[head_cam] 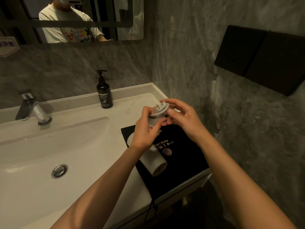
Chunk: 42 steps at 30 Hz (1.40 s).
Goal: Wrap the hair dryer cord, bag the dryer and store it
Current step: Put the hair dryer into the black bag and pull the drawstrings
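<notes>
A white hair dryer point(155, 162) is held above a flat black drawstring bag point(179, 161) with gold print, which lies on the counter right of the basin. My left hand point(145, 129) grips the dryer's handle. The grey cord point(160, 113) is coiled around the handle's end, and the plug point(159, 107) sticks up with its prongs showing. My right hand point(179, 116) pinches the cord and plug at the top of the coil. The dryer's barrel points toward me, over the bag.
A white sink basin point(49, 151) with a chrome tap point(31, 108) fills the left. A black hand-wash pump bottle point(104, 93) stands at the back of the counter. Black wall panels point(264, 58) sit on the right wall. The bag's drawstring point(151, 210) hangs over the counter's front edge.
</notes>
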### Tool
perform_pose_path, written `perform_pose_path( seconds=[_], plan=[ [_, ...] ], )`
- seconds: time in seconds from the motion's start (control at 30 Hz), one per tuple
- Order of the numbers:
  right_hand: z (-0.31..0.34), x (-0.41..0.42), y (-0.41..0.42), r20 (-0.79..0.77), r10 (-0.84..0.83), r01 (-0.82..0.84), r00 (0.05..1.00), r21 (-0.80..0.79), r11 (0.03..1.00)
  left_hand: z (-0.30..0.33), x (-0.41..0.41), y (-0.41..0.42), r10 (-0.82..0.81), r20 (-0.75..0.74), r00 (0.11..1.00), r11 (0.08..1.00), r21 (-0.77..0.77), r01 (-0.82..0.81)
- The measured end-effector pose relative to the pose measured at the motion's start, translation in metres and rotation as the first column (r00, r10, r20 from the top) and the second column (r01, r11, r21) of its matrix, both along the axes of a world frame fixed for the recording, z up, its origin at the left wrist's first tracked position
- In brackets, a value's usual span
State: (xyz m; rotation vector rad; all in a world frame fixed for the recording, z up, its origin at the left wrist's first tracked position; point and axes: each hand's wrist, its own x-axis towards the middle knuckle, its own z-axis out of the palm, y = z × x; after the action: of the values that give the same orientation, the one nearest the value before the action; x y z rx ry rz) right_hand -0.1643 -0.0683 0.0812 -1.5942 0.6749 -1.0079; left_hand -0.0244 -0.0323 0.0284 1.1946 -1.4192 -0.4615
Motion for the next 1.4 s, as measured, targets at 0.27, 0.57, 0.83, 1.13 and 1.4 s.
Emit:
perform_pose_path(
  seconds=[0.27, 0.57, 0.83, 1.13, 1.4],
  plan=[
    [0.002, 0.012, -0.003, -0.059, -0.233, 0.234, 0.971, 0.016, 0.972, 0.004, -0.002, -0.002, -0.01, -0.072, 0.997, 1.0, -0.006, 0.01],
    [-0.018, 0.02, 0.008, -0.005, -0.147, 0.147, 0.989, -0.011, 0.989, 0.01, 0.01, -0.003, -0.107, -0.142, 0.984, 0.988, 0.098, 0.121],
    [-0.033, 0.033, 0.015, 0.063, -0.237, 0.235, 0.969, 0.039, 0.971, 0.014, 0.016, -0.002, -0.182, -0.151, 0.972, 0.977, 0.087, 0.196],
    [-0.028, 0.031, 0.019, 0.139, -0.31, 0.291, 0.94, 0.14, 0.946, 0.013, 0.022, -0.002, -0.186, -0.244, 0.952, 0.959, 0.165, 0.23],
    [-0.035, 0.03, 0.014, 0.238, -0.259, 0.195, 0.936, 0.264, 0.945, 0.019, 0.03, 0.005, -0.259, -0.212, 0.942, 0.919, 0.246, 0.308]
  ],
)
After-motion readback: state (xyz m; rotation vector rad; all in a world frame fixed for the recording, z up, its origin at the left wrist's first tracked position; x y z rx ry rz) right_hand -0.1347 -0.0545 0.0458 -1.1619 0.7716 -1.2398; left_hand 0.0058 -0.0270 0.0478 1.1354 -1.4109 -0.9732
